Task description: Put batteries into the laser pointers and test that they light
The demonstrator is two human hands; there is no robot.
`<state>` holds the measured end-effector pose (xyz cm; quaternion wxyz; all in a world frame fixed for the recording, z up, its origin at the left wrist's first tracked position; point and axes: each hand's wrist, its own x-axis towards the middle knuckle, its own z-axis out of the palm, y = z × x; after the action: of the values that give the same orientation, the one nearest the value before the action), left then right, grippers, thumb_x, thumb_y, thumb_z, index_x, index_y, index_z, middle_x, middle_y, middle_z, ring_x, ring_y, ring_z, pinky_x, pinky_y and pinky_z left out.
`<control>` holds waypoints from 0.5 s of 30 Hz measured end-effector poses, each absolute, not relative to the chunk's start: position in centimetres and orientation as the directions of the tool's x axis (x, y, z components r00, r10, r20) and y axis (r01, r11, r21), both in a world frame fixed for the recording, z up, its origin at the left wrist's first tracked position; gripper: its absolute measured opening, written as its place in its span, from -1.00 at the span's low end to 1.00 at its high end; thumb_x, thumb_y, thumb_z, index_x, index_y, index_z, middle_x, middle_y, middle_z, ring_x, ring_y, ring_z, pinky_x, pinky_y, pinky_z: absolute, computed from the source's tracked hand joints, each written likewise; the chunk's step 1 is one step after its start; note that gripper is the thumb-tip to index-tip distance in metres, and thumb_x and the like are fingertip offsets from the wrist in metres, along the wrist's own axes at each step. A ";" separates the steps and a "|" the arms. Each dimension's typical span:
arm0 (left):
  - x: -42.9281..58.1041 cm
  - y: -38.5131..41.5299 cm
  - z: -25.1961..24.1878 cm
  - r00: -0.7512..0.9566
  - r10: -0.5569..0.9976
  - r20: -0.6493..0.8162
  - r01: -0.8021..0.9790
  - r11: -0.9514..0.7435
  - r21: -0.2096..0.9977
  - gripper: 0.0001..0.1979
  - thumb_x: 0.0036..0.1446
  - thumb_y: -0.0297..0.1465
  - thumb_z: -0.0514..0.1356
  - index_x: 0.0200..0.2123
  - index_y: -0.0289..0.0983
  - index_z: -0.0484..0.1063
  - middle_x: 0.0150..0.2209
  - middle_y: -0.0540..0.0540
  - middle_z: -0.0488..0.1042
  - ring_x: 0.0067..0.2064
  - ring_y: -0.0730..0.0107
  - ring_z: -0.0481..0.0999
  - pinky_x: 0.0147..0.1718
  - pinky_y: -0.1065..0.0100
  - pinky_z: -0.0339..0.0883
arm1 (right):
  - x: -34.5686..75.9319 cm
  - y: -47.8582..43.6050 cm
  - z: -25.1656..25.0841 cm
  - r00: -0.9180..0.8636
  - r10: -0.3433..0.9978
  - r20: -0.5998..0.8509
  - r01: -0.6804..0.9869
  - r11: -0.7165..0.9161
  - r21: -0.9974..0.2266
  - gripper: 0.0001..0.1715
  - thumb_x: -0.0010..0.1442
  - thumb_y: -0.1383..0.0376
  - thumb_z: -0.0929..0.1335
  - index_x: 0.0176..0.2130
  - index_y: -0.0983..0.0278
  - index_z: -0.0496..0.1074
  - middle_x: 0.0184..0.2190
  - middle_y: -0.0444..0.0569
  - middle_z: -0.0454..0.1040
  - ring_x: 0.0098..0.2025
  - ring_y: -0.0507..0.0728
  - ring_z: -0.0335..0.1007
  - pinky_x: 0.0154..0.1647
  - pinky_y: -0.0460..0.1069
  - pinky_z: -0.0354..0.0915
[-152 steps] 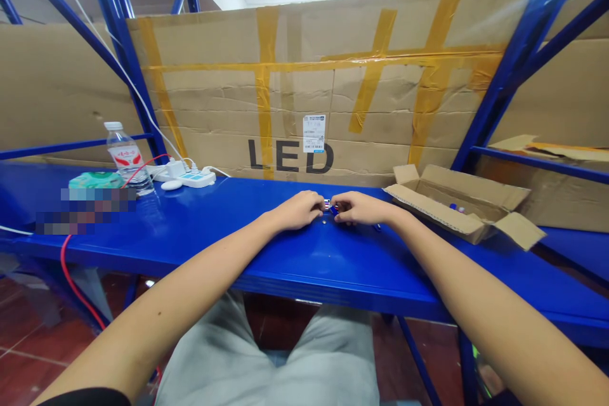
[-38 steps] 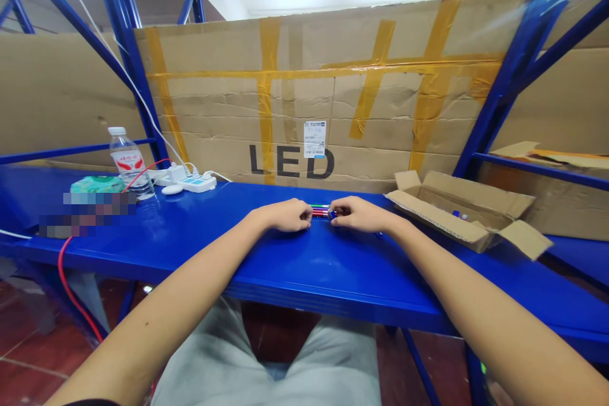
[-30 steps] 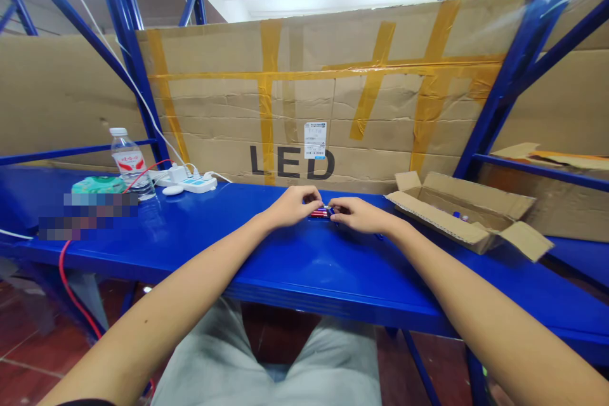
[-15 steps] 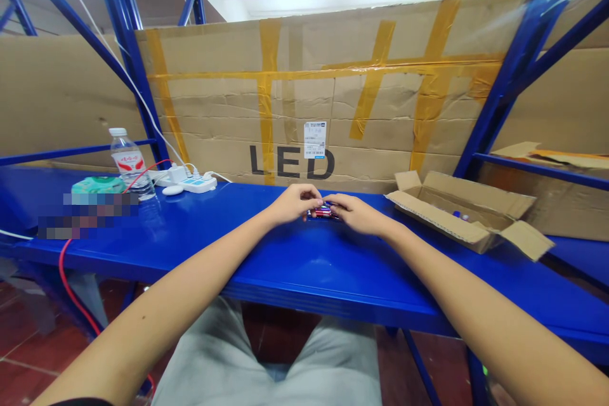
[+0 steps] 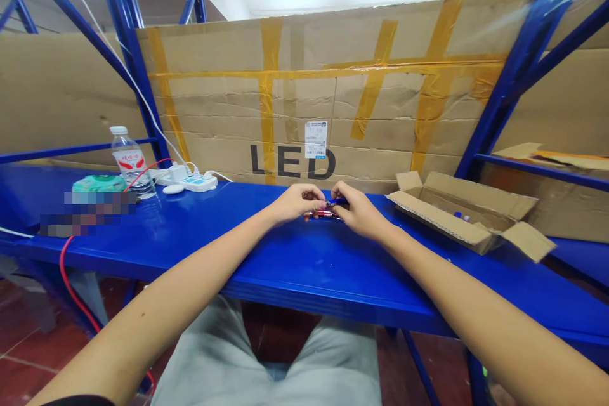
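Note:
My left hand (image 5: 295,202) and my right hand (image 5: 356,208) meet over the middle of the blue metal shelf (image 5: 266,254), both with fingers curled. Between them they pinch a small bundle of thin pen-like sticks (image 5: 324,214), red and blue, held just above the shelf. My right fingertips grip a blue piece at the top of the bundle. The sticks are too small to name with certainty.
An open cardboard box (image 5: 469,212) with small blue items inside sits to the right. At the left stand a water bottle (image 5: 128,162), a green packet (image 5: 98,183) and a white power strip (image 5: 193,183) with cables. A taped cardboard sheet marked LED (image 5: 333,89) walls the back.
My hands have drawn closer together and lifted the bundle slightly off the shelf. My right hand has turned up, fingers now on the top of the sticks.

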<state>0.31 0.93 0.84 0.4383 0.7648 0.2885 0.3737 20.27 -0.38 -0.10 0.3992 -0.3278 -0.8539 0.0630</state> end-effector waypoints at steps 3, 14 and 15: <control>0.4 0.9 0.6 0.544 0.775 0.321 0.108 -0.444 0.889 -0.57 -0.08 -0.12 0.39 -0.36 -0.36 0.40 -0.57 0.00 0.45 -0.56 0.51 0.42 -0.62 0.47 0.26 | 20.4 -0.2 -0.1 -0.440 0.615 0.655 0.526 0.767 -0.367 -0.91 0.09 0.40 0.27 -0.37 0.22 0.22 -0.42 -0.09 0.31 -0.36 0.09 0.19 -0.31 -0.03 0.12; 0.4 1.0 0.2 0.493 0.788 0.370 0.046 -0.448 0.893 -0.57 -0.07 -0.10 0.37 -0.39 -0.37 0.41 -0.63 -0.01 0.43 -0.59 0.49 0.40 -0.63 0.46 0.25 | 20.4 -0.6 0.0 -0.510 0.482 0.712 0.472 0.849 -0.237 -0.89 0.19 0.41 0.24 -0.34 0.23 0.33 -0.39 -0.03 0.34 -0.32 0.13 0.25 -0.26 0.01 0.16; 0.3 1.0 0.2 0.496 0.786 0.368 0.050 -0.449 0.892 -0.56 -0.06 -0.09 0.36 -0.39 -0.37 0.41 -0.63 -0.01 0.43 -0.60 0.49 0.39 -0.63 0.45 0.24 | 20.4 -0.6 -0.1 -0.525 0.463 0.714 0.471 0.857 -0.209 -0.87 0.20 0.42 0.23 -0.32 0.23 0.33 -0.39 -0.03 0.33 -0.32 0.13 0.25 -0.26 0.00 0.16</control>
<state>0.34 0.97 0.17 0.4429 0.7430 0.2815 0.4155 20.41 -0.60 -0.08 0.4071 -0.2675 -0.8733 -0.0048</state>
